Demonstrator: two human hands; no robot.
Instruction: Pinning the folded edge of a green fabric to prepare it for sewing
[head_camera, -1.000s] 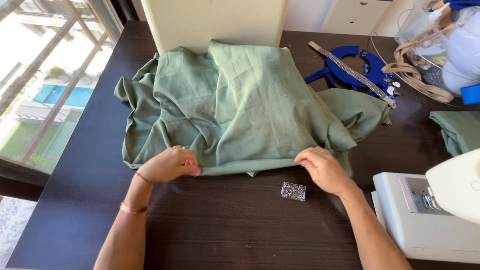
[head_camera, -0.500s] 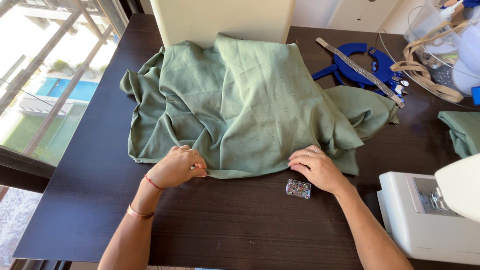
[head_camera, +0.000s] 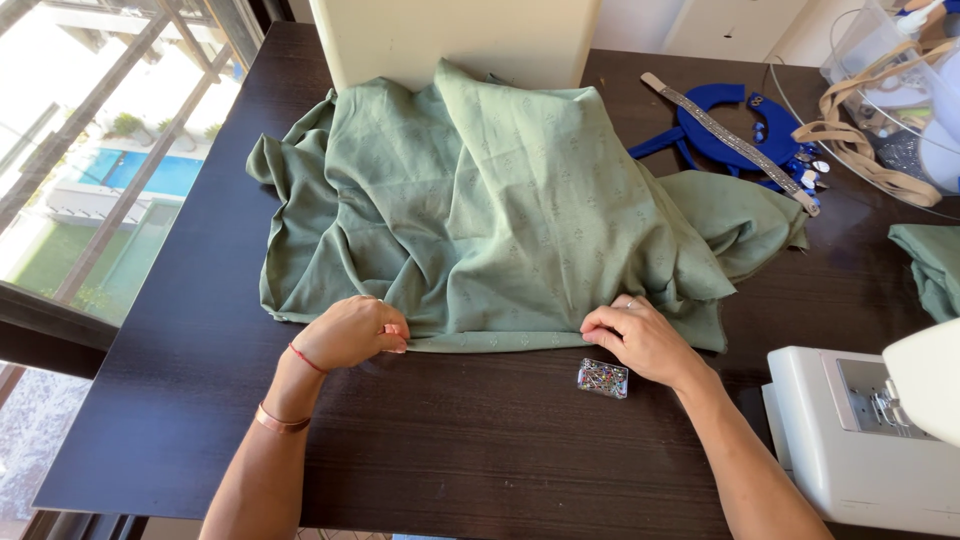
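One large piece of green fabric (head_camera: 500, 210) lay rumpled across the middle of a dark wooden table (head_camera: 480, 450), its folded near edge running straight between the person's two hands. The left hand (head_camera: 350, 332) was curled nearly closed, fingertips pinching that edge at its left end; two bands showed on this arm, a thin red one at the wrist and a copper one further up. The right hand (head_camera: 640, 340) lay flatter, fingers loosely bent and pressing the same edge down at its right end, with one ring on a finger. A single small clear box of pins (head_camera: 602, 378) sat on the table just beside the right hand, apart from the cloth. One white sewing machine (head_camera: 860, 430) stood at the right front corner. Behind the fabric rested one blue plastic frame (head_camera: 735, 125) crossed by one beaded strip (head_camera: 730, 140), and a second, smaller green cloth piece (head_camera: 930, 265) lay at the right edge.
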